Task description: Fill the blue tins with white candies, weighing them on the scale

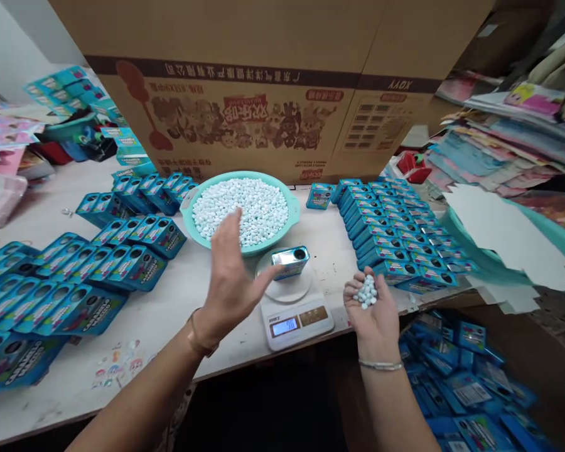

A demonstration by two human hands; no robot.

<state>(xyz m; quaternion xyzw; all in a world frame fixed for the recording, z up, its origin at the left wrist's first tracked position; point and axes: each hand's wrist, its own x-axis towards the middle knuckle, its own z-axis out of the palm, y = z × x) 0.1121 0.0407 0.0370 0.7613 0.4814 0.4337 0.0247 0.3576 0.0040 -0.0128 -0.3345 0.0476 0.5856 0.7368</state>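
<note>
My left hand [233,270] is raised over the front of a teal bowl [184,216] full of small pale blue candies [258,207]. Its fingers are stretched and spread, slightly blurred, with nothing in them. The thumb tip overlaps the left side of a blue metal tin [289,263]; I cannot tell whether they touch. That tin stands on the round plate of a white digital scale [296,323] with a lit display. Palm up, my right hand [371,307] is cupped around a small heap of the candies [366,292], to the right of the scale.
Rows of blue tins [390,232] stand on the right, and more tins [82,270] fill the left. A large cardboard box [263,81] rises behind the bowl. Below the table's right edge lies a pile of tins [471,383]. White paper sheets [503,238] cover another teal bowl.
</note>
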